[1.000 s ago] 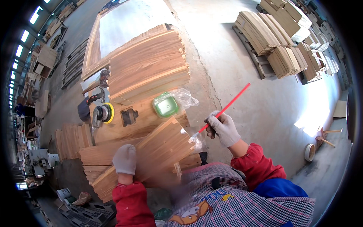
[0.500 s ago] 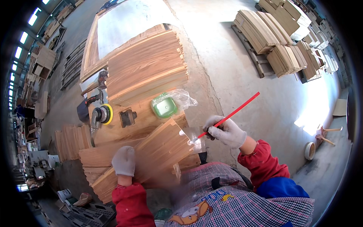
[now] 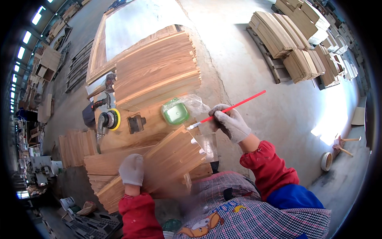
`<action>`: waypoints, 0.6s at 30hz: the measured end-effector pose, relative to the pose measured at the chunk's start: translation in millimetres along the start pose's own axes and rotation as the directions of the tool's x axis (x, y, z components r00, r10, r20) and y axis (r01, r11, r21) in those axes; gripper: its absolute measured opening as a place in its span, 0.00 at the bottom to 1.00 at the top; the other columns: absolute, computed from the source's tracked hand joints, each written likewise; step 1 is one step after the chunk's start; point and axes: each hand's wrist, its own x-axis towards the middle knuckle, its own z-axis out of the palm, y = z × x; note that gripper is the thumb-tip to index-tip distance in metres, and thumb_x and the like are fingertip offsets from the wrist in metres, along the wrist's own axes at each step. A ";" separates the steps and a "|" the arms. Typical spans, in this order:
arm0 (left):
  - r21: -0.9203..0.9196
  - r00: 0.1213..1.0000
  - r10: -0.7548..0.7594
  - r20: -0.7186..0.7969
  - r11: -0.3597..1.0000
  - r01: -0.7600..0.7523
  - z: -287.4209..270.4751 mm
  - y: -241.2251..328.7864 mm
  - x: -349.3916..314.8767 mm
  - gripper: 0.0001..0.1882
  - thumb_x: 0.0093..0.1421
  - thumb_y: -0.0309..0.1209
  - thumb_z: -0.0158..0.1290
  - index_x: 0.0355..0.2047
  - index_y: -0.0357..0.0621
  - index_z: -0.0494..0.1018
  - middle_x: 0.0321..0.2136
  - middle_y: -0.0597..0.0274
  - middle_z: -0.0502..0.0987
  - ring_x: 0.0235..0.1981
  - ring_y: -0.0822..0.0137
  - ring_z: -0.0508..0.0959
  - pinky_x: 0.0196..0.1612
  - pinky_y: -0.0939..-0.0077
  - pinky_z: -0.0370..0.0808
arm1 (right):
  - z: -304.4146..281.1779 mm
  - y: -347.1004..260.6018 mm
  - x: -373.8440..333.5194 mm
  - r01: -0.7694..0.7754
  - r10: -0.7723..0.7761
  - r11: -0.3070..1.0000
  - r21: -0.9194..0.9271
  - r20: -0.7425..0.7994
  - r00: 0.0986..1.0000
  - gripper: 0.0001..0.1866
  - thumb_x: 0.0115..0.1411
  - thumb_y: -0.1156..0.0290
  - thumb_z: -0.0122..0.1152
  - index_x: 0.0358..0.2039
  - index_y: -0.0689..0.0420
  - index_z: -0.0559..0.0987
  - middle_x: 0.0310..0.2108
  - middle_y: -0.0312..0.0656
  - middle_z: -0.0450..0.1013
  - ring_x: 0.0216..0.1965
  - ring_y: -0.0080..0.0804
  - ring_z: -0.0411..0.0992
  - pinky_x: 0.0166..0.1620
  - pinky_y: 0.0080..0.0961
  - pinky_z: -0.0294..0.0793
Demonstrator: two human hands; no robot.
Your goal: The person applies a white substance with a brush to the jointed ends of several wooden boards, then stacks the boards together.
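Observation:
My right hand [image 3: 230,122], in a white glove with darker fingertips, pinches a long thin brush [image 3: 242,102] with a red handle. Its pale tip meets the far corner of a wooden board [image 3: 171,153] with a notched end. White glue-like dabs sit in notches along that end. My left hand [image 3: 131,170], gloved too, is closed over the board's left part; its fingertips are partly hidden. Just beyond the brush tip stands a green tub [image 3: 187,114] with whitish contents, clear plastic film [image 3: 195,104] lying against it.
On the bench lie a sander [image 3: 104,120] with a yellow-rimmed pad, a hammer [image 3: 110,82] and a stack of notched boards [image 3: 159,65]. More boards [image 3: 99,165] lie under the held one. Pallets of timber [image 3: 270,34] stand at the far right, and a stool [image 3: 341,145] lies lower right.
My right hand has moved left and slightly away from me, carrying the brush tip from the notches on the board's end to its far corner. My left hand stays on the board.

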 end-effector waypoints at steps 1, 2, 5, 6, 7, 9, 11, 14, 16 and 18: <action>-0.007 1.000 -0.008 0.012 1.000 0.008 -0.2 -0.9 0.3 0.10 0.58 0.35 0.52 0.31 0.42 0.78 0.31 0.52 0.79 0.35 0.50 0.78 0.40 0.62 0.74 | 2.0 -0.6 3.7 -0.014 0.014 1.000 -0.018 -0.006 1.000 0.13 0.63 0.64 0.55 0.39 0.62 0.74 0.28 0.37 0.72 0.27 0.21 0.71 0.32 0.19 0.73; -0.014 1.000 -0.015 0.023 1.000 0.015 -0.2 -1.2 0.8 0.10 0.59 0.35 0.52 0.31 0.42 0.78 0.31 0.52 0.79 0.35 0.50 0.78 0.41 0.62 0.74 | 3.1 0.0 6.5 -0.018 0.018 0.999 -0.051 0.017 1.000 0.13 0.63 0.64 0.56 0.39 0.62 0.74 0.28 0.37 0.72 0.27 0.22 0.72 0.32 0.20 0.73; -0.041 0.999 -0.036 0.020 0.998 0.037 -0.9 -0.8 -1.8 0.10 0.58 0.34 0.52 0.31 0.42 0.78 0.31 0.53 0.79 0.35 0.50 0.78 0.40 0.62 0.74 | 4.7 -0.1 14.2 -0.026 0.042 0.989 -0.143 0.109 0.993 0.13 0.62 0.63 0.56 0.38 0.62 0.74 0.27 0.37 0.72 0.27 0.22 0.71 0.31 0.20 0.73; -0.041 1.000 -0.018 0.019 0.999 0.019 -1.1 -0.8 -1.9 0.09 0.58 0.34 0.52 0.31 0.43 0.78 0.31 0.53 0.79 0.35 0.50 0.78 0.40 0.62 0.74 | 4.3 -5.8 14.7 -0.026 0.050 0.985 -0.170 0.142 0.989 0.12 0.63 0.64 0.54 0.38 0.62 0.74 0.27 0.37 0.72 0.27 0.22 0.71 0.32 0.20 0.73; -0.042 1.000 0.000 0.018 0.999 0.000 -1.5 -0.7 -1.8 0.09 0.58 0.34 0.52 0.31 0.43 0.78 0.31 0.53 0.79 0.35 0.51 0.78 0.40 0.62 0.74 | 5.0 -10.4 14.6 -0.024 0.059 0.980 -0.197 0.174 0.983 0.12 0.64 0.66 0.53 0.38 0.62 0.74 0.27 0.36 0.72 0.27 0.21 0.71 0.33 0.19 0.73; -0.038 1.000 0.016 0.023 0.999 -0.015 -1.3 -0.6 -0.9 0.09 0.57 0.34 0.52 0.31 0.43 0.78 0.30 0.53 0.79 0.34 0.51 0.78 0.40 0.62 0.74 | 9.1 -16.7 14.5 0.011 0.035 0.973 -0.231 0.194 0.980 0.11 0.64 0.66 0.53 0.38 0.63 0.74 0.27 0.37 0.73 0.27 0.21 0.71 0.34 0.20 0.73; -0.032 0.999 0.011 0.034 0.999 -0.010 -0.1 -0.4 1.4 0.09 0.57 0.34 0.52 0.30 0.43 0.78 0.30 0.53 0.79 0.34 0.51 0.78 0.40 0.63 0.74 | 8.2 -17.6 15.0 0.011 0.041 0.968 -0.252 0.197 0.979 0.12 0.63 0.66 0.54 0.38 0.63 0.75 0.28 0.37 0.72 0.28 0.22 0.71 0.34 0.21 0.73; -0.029 1.000 0.013 0.020 1.000 -0.012 -2.5 5.8 1.6 0.08 0.56 0.33 0.52 0.29 0.43 0.77 0.29 0.53 0.79 0.34 0.52 0.78 0.39 0.63 0.74 | 1.9 -17.8 8.4 -0.010 0.061 0.970 -0.245 0.199 0.978 0.13 0.62 0.65 0.56 0.38 0.63 0.75 0.30 0.38 0.72 0.31 0.23 0.71 0.36 0.22 0.73; -0.027 1.000 0.005 0.029 1.000 -0.005 -3.9 9.4 1.2 0.08 0.56 0.33 0.52 0.29 0.43 0.77 0.29 0.54 0.79 0.34 0.52 0.78 0.39 0.62 0.74 | -1.0 -15.2 3.2 -0.012 0.054 0.978 -0.210 0.196 0.979 0.13 0.61 0.66 0.57 0.39 0.63 0.75 0.32 0.38 0.72 0.32 0.24 0.71 0.38 0.22 0.73; -0.023 0.999 0.004 0.034 1.000 -0.003 -4.4 10.6 0.8 0.09 0.57 0.33 0.51 0.29 0.43 0.77 0.29 0.54 0.79 0.34 0.52 0.78 0.39 0.62 0.74 | -1.1 -9.2 1.7 -0.018 0.050 0.986 -0.164 0.190 0.981 0.12 0.60 0.66 0.58 0.38 0.63 0.75 0.34 0.38 0.72 0.35 0.24 0.70 0.40 0.24 0.73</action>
